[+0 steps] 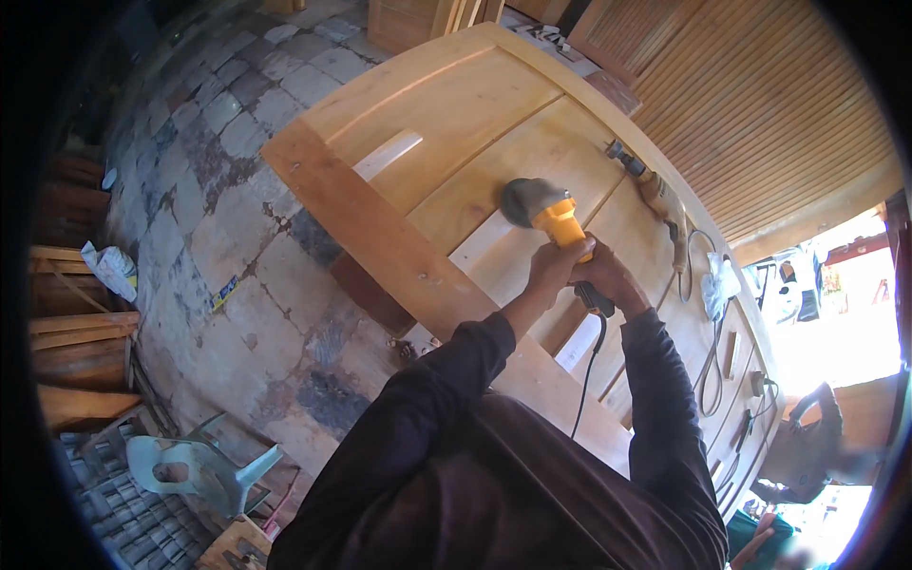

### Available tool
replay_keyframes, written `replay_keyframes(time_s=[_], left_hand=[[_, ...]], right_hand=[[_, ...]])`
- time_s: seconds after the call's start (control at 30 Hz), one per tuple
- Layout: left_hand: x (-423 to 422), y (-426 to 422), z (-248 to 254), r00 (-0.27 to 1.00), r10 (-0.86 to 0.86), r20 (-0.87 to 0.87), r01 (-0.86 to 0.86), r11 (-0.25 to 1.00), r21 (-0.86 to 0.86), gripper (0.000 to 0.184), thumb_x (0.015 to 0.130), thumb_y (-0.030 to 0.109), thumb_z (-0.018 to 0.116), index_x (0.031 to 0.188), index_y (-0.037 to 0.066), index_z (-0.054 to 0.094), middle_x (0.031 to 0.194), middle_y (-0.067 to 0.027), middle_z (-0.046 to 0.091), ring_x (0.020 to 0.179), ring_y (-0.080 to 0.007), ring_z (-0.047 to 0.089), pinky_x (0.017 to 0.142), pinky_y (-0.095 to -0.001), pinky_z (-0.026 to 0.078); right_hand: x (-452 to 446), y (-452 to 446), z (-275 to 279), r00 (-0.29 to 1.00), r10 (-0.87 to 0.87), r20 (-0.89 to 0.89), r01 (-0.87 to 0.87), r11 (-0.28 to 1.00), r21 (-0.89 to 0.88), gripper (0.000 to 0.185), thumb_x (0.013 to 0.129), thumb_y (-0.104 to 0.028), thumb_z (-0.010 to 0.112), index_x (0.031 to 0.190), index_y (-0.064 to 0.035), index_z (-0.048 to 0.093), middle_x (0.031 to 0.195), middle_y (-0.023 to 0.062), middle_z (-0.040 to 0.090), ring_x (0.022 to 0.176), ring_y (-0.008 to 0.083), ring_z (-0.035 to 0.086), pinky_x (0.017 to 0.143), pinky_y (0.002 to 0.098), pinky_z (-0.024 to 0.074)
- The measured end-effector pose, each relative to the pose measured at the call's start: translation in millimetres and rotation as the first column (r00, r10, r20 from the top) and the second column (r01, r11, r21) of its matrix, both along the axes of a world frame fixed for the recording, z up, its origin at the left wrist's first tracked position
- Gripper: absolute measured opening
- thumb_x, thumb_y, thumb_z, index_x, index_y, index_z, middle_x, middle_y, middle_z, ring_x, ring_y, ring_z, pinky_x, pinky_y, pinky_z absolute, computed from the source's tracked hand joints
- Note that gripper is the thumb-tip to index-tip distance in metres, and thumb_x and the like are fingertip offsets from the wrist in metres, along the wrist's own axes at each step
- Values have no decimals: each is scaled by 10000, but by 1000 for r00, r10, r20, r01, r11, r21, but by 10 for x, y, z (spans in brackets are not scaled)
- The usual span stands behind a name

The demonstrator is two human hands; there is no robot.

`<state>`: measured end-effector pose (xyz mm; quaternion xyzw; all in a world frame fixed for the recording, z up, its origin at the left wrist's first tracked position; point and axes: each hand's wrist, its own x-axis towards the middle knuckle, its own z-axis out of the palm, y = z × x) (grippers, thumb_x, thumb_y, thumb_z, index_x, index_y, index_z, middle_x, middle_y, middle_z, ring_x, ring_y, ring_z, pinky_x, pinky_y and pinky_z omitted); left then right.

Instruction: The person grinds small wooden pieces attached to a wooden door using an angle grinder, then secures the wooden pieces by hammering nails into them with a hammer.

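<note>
Both my hands are wrapped around a yellow angle grinder (562, 224) with a dark disc head. The head is over a large wooden door panel (522, 141); whether the disc touches the wood I cannot tell. My left hand (555, 268) grips the yellow body close behind the head. Against it, my right hand (608, 270) closes round the rear of the tool, where the black cord (593, 356) hangs down. Pale strips (483, 237) lie on the panel beside and below the grinder.
A brown power drill (657, 195) and its cable lie on the panel's far side, near a clear plastic bag (720, 288). Ribbed wood panels (760, 104) stand behind. An overturned plastic chair (195, 467) lies lower left. Another person (807, 446) is at right.
</note>
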<state>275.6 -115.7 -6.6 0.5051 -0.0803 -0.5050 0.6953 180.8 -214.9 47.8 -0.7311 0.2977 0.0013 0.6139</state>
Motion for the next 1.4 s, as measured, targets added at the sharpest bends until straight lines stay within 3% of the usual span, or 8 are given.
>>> replay_keyframes(time_s=[0.17,0.27,0.37,0.47,0.57,1.17,1.27,1.4], left_hand=[[-39,93,-153,1000,-29,11,29,1000,4,563,898,420,812,1168,-59,690,1043,-123,731,898,-172,737,781,-304,585],[-167,222,-82,997,70,22,-70,998,2,571,893,437,807,1145,-70,727,1048,-137,758,889,-179,746,760,-319,588],[-93,243,-44,998,35,45,-36,999,35,539,892,428,806,1144,-44,741,1044,-125,764,895,-174,748,764,-322,593],[17,-32,-306,998,-53,38,51,997,58,530,886,429,809,1131,-38,750,1022,-122,766,889,-177,751,761,-319,596],[-27,33,-72,1000,22,13,-22,1000,4,533,880,433,815,1120,-40,754,1001,-118,766,864,-179,750,738,-319,593],[-35,-25,-113,994,69,-85,-77,993,-86,540,882,444,814,1091,-50,751,981,-111,761,834,-170,749,720,-300,594],[40,-85,-177,999,35,38,-36,999,26,534,888,438,810,1082,-56,751,975,-112,759,823,-173,749,716,-299,594],[31,-89,-229,998,62,18,-61,997,-37,544,887,447,813,1076,-59,752,954,-113,754,804,-171,741,690,-308,585]], right_hand=[[-1,158,89,996,31,-87,-39,996,-86,696,816,-157,869,1418,-12,552,1197,105,714,1093,196,696,950,343,576],[-48,207,51,989,111,-98,-131,965,-226,694,815,-157,868,1417,-18,554,1175,110,721,1077,196,703,944,347,576],[-23,210,68,984,64,-168,-111,950,-290,662,810,-157,869,1387,-20,576,1152,106,731,1057,189,708,927,351,575],[-2,83,-72,997,-31,-67,27,998,-64,620,816,-182,868,1349,-17,598,1130,101,737,1036,182,713,893,343,582],[-6,58,-33,998,-13,-56,8,996,-86,590,828,-187,862,1325,-3,601,1103,106,738,1017,176,718,859,333,590],[65,-4,-1,995,40,-95,-50,993,-109,634,827,-128,845,1382,10,571,1140,120,728,1000,189,724,871,318,605],[92,-4,-16,999,-2,-47,-2,996,-86,630,830,-131,845,1381,8,572,1144,119,729,1003,192,727,871,322,609],[136,57,125,996,20,-92,-28,995,-96,623,830,-131,852,1371,8,576,1150,121,729,1009,193,728,887,327,610]])
